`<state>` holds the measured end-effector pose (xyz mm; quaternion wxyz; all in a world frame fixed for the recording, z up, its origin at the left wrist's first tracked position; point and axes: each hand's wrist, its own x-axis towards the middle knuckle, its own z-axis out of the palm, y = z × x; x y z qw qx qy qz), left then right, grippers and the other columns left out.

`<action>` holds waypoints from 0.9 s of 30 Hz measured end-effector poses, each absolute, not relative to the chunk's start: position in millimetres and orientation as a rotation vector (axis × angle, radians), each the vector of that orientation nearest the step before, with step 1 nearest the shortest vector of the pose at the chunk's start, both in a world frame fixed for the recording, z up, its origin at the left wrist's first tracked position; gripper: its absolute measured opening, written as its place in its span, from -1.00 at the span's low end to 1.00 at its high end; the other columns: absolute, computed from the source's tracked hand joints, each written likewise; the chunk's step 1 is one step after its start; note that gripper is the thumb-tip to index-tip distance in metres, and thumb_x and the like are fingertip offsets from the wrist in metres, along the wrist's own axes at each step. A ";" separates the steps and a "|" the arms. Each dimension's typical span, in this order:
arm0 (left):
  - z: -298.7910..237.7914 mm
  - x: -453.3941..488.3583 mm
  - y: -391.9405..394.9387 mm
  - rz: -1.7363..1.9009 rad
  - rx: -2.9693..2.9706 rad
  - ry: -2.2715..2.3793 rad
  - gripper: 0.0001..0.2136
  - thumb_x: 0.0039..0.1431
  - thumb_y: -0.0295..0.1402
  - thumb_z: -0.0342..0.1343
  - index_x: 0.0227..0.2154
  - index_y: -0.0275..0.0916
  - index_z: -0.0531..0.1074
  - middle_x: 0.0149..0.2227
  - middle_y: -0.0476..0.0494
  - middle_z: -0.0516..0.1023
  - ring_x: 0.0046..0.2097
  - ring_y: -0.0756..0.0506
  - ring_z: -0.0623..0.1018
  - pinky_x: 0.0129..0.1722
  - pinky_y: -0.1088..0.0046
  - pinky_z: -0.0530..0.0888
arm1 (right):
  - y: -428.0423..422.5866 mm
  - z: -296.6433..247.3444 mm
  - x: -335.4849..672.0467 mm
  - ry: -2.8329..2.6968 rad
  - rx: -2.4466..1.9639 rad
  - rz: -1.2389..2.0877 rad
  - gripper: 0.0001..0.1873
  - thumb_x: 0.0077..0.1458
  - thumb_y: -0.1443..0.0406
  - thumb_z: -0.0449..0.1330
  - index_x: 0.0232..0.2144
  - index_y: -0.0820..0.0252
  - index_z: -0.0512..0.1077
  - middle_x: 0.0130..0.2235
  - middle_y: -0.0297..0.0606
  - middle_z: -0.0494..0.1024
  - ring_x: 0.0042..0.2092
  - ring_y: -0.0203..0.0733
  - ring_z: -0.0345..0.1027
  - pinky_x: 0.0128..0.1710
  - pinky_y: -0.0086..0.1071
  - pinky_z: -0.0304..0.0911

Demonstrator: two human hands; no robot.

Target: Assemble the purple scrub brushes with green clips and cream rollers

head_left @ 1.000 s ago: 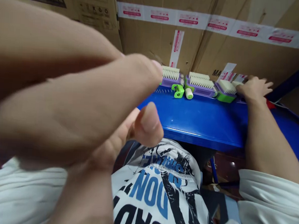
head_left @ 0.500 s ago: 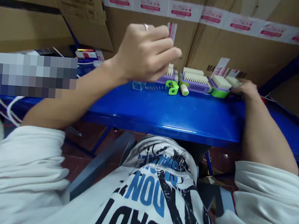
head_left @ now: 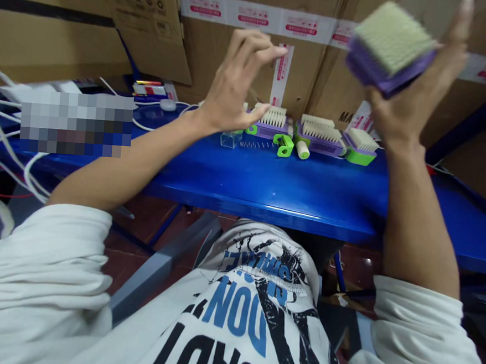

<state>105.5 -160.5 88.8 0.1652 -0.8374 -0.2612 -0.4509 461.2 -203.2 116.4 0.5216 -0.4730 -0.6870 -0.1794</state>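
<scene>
My right hand (head_left: 412,108) is raised at the upper right and grips a purple brush (head_left: 392,37), its cream bristles turned up and toward me. My left hand (head_left: 236,79) hovers above the back of the table, fingers bent and apart, with nothing in it. Behind and below that hand stands a purple and green bristled piece (head_left: 272,120). Further right along the row are a purple brush with two bristle strips (head_left: 319,134) and a green-based brush (head_left: 361,147). A green bracket (head_left: 284,145) and a cream roller (head_left: 302,150) lie in front.
A row of small screws (head_left: 258,145) lies beside a clear plastic box (head_left: 230,140) on the blue table (head_left: 263,183). Large cardboard boxes (head_left: 244,46) wall off the back. White cables (head_left: 5,126) tangle at the left near a blurred-out patch.
My right hand has lifted a brush from the right end of the row, up and toward the camera. My left hand has uncurled from a fist-like shape.
</scene>
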 end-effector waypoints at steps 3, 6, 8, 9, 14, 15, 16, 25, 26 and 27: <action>90.8 114.2 -177.6 -1.143 -2.421 -0.711 -0.11 0.08 0.18 0.43 0.50 0.26 0.39 0.59 -0.03 0.35 0.69 -0.43 0.10 0.59 -0.23 0.25 | -213.1 101.3 407.8 -1.973 -0.884 -0.574 0.18 0.20 0.09 0.51 0.66 0.04 0.02 0.69 -0.01 0.12 0.50 0.30 0.32 0.67 0.25 0.02; 86.9 113.3 -183.6 -1.025 -2.453 -0.698 -0.17 0.24 0.23 0.29 0.55 0.20 0.34 0.57 -0.07 0.39 0.64 -0.47 0.25 0.61 -0.23 0.19 | -222.5 85.9 375.2 -2.173 -0.829 -0.410 0.23 0.22 -0.11 0.46 0.70 -0.25 -0.10 0.73 -0.30 0.01 0.53 0.40 0.28 0.63 0.32 0.13; 84.1 106.5 -180.6 -1.019 -2.412 -0.695 -0.14 0.34 0.21 0.20 0.61 0.00 0.27 0.53 -0.26 0.44 0.50 -0.55 0.43 0.51 -0.30 0.27 | -223.3 80.6 370.3 -2.161 -0.900 -0.310 0.26 0.27 -0.22 0.39 0.72 -0.30 -0.24 0.72 -0.32 0.05 0.61 0.40 0.13 0.57 0.27 0.27; 83.2 101.9 -176.9 -1.031 -2.384 -0.710 -0.10 0.34 0.20 0.20 0.63 -0.08 0.23 0.51 -0.33 0.46 0.44 -0.57 0.48 0.45 -0.31 0.31 | -220.7 79.1 372.2 -2.148 -0.942 -0.290 0.26 0.30 -0.24 0.34 0.73 -0.27 -0.28 0.70 -0.27 0.12 0.63 0.38 0.10 0.55 0.25 0.31; 79.7 84.1 -145.7 -1.119 -2.308 -0.901 0.00 0.22 0.21 0.28 0.63 -0.07 0.17 0.46 -0.34 0.51 0.38 -0.51 0.47 0.39 -0.23 0.36 | -185.0 66.8 396.2 -2.430 -1.006 -0.346 -0.04 0.39 -0.18 0.29 0.62 0.15 0.30 0.37 0.11 0.57 0.44 0.42 0.33 0.49 0.35 0.30; 78.7 82.5 -139.8 -1.123 -2.314 -0.928 0.02 0.18 0.21 0.30 0.62 -0.12 0.19 0.45 -0.37 0.52 0.37 -0.52 0.47 0.38 -0.25 0.36 | -178.2 62.6 398.5 -2.510 -1.007 -0.357 -0.16 0.38 -0.14 0.31 0.50 0.18 0.49 0.31 0.12 0.62 0.40 0.43 0.36 0.48 0.36 0.30; 77.7 81.5 -134.8 -1.124 -2.329 -0.942 0.03 0.15 0.22 0.31 0.60 -0.15 0.22 0.44 -0.38 0.53 0.36 -0.52 0.47 0.38 -0.26 0.35 | -172.9 58.5 399.1 -2.570 -1.008 -0.363 -0.30 0.37 -0.10 0.34 0.35 0.19 0.64 0.27 0.11 0.64 0.38 0.43 0.36 0.47 0.36 0.30; 75.9 84.9 -136.4 -1.320 -2.509 -1.018 -0.10 0.02 0.27 0.29 0.44 0.13 0.43 0.43 -0.08 0.53 0.42 -0.50 0.36 0.46 -0.19 0.18 | -179.6 56.5 386.9 -2.760 -0.906 0.100 -0.71 0.19 0.02 0.48 -0.21 0.07 0.68 0.00 -0.10 0.74 0.25 0.27 0.47 0.44 0.20 0.21; 75.4 86.2 -138.6 -1.313 -2.510 -1.031 -0.10 0.01 0.27 0.30 0.43 0.11 0.43 0.42 -0.09 0.53 0.42 -0.50 0.35 0.46 -0.19 0.17 | -181.7 58.9 386.9 -2.778 -0.917 0.145 -0.70 0.18 0.02 0.48 -0.24 0.08 0.63 -0.06 -0.14 0.73 0.16 0.22 0.52 0.39 0.16 0.27; 74.8 87.3 -139.8 -1.310 -2.510 -1.035 -0.10 -0.01 0.27 0.33 0.42 0.11 0.43 0.40 -0.10 0.54 0.41 -0.49 0.34 0.45 -0.20 0.18 | -183.9 61.4 387.4 -2.779 -0.928 0.173 -0.68 0.17 0.01 0.47 -0.26 0.08 0.59 -0.10 -0.16 0.71 0.08 0.17 0.54 0.32 0.11 0.32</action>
